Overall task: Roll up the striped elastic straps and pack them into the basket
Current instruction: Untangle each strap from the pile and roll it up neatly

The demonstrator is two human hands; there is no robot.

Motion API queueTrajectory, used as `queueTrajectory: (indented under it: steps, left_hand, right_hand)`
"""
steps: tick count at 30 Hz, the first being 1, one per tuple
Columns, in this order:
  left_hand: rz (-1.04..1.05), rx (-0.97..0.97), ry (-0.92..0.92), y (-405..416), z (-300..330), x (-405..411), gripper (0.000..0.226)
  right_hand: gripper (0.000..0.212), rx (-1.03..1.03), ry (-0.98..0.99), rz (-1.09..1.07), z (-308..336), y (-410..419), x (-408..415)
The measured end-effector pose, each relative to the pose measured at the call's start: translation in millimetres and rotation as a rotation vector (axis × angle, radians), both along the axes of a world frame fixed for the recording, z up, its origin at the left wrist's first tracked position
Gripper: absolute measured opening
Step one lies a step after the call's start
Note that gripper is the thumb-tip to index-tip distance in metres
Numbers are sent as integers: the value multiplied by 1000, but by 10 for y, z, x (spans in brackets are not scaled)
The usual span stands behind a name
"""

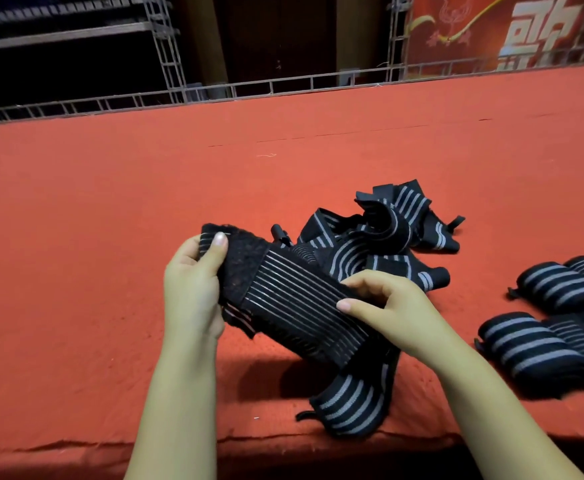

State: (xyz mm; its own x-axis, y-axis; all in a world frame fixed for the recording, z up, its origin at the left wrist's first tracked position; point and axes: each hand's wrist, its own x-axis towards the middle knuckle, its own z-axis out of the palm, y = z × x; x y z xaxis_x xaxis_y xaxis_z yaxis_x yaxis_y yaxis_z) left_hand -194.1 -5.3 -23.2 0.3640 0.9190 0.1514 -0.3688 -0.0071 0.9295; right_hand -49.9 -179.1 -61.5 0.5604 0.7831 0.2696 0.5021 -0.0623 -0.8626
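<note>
Two hands hold one striped strap (294,299) just above the counter (110,202), which is covered in red cloth. Left hand (193,285) grips the strap's fuzzy black end, thumb on top, fingers curled underneath. Right hand (384,306) pinches the opposite stretch of the same strap, thumb over the thin grey stripes. Strap runs diagonally between them, upper left to lower right; its loose tail (353,400) drops onto the cloth near the front edge, wider stripes showing.

Behind the hands: a tangled heap of unrolled straps (387,233), black with grey stripes, touching one another. Far right, well apart from the heap: rolled straps (553,320) lying side by side in two rows on the cloth, partly cut off by the frame edge.

Beyond the counter's far edge: metal truss railing (166,64); a red banner (512,29) at upper right.
</note>
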Motion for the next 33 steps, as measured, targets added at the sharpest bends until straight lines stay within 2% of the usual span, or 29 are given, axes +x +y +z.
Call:
queueTrajectory:
  steps: [3, 5, 8, 10, 12, 16, 22, 25, 28, 31, 33]
  left_hand:
    - [82, 13, 25, 109, -58, -39, 15]
    - [174, 84, 122, 240, -188, -58, 16]
    - [230, 267, 594, 352, -451, -51, 13]
    - [193, 393, 792, 262, -587, -58, 36]
    - [102, 561, 767, 71, -617, -56, 44]
    - [-242, 887, 638, -369, -601, 77, 47]
    - [-299, 1030, 524, -484, -642, 138, 62]
    - [-215, 973, 400, -428, -623, 127, 38]
    - [-108, 909, 391, -404, -578, 148, 21]
    - [-53, 813, 408, -387, -541, 183, 12]
    - [-34, 722, 407, -364, -526, 187, 9]
  right_hand:
    - [13, -35, -31, 59, 57, -30, 19]
    - [16, -71, -36, 89, 39, -31, 37]
    - [24, -140, -84, 85, -98, 6, 25]
    - [22, -125, -50, 49, -201, 39, 14]
    - [18, -45, 93, 17, -239, 58, 15]
    - [18, 135, 359, 60, -157, 105, -10]
    - [11, 316, 815, -32, 51, 164, -17]
    - [11, 309, 838, -37, 66, 155, 7]
    - [36, 292, 812, 80, 16, 134, -36]
    - [52, 216, 697, 177, -30, 73, -74]
    - [53, 143, 563, 125, -59, 38, -72]
